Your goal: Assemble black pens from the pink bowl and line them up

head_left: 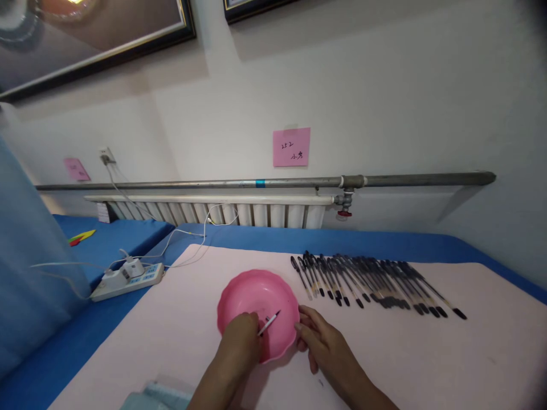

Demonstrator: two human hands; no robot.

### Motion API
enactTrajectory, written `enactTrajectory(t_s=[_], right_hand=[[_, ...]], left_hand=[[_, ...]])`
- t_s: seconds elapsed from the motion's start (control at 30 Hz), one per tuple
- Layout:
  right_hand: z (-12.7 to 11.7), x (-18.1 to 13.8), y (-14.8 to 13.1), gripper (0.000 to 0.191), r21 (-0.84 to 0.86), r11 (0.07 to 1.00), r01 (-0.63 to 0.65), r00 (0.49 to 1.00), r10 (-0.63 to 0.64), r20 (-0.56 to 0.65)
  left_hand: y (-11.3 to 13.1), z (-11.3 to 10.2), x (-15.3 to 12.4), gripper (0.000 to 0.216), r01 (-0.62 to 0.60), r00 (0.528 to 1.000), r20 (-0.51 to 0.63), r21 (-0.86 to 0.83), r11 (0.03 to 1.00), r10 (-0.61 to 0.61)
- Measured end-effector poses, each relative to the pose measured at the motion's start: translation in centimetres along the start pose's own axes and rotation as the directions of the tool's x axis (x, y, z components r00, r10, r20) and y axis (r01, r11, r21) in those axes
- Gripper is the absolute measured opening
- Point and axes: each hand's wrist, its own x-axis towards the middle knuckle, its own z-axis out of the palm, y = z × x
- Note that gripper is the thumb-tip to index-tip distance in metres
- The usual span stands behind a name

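A pink bowl (235, 290) with a scalloped rim rests on the pale pink sheet. My left hand (241, 341) reaches into its near left part, with fingers curled and mostly hidden from view. A thin white stick (267, 324) with a dark pointed tip sticks out from those closed fingers toward the upper right; a small dark bit lies beside it. At the bowl's right rim is my right hand (322, 341), thumb and fingers closed on the edge. Many black capped pens (363, 279) lie in a slanting row right of the bowl.
The pale pink sheet (162, 324) covers a blue surface (397, 242). Left stands a power strip (147, 276) with plugs and white cables. Light blue fabric (156, 397) lies at the near edge. A radiator (256, 215) and a pipe (299, 183) run along the wall.
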Motion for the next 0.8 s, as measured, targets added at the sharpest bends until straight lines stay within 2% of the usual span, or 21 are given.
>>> enactTrajectory(t_s=[0.37, 0.63, 0.8], right_hand=[[-0.1, 0.3, 0.8, 0.041, -0.015, 0.999, 0.046, 0.999, -0.045, 0.026], [-0.1, 0.4, 1.1, 0.044, -0.032, 0.999, 0.033, 0.999, -0.032, 0.033], [-0.1, 0.4, 1.0, 0.044, -0.043, 0.998, 0.038, 0.999, -0.037, 0.022]], left_hand=[[-1.3, 0.7, 1.3, 0.017, 0.059, 0.992, -0.1, -0.15, 0.987, -0.074], [-0.8, 0.6, 0.9, 0.024, 0.069, 0.983, -0.165, -0.042, 0.997, -0.075], [-0.5, 0.4, 0.7, 0.023, 0.089, 0.987, -0.134, -0.003, 0.996, -0.089]])
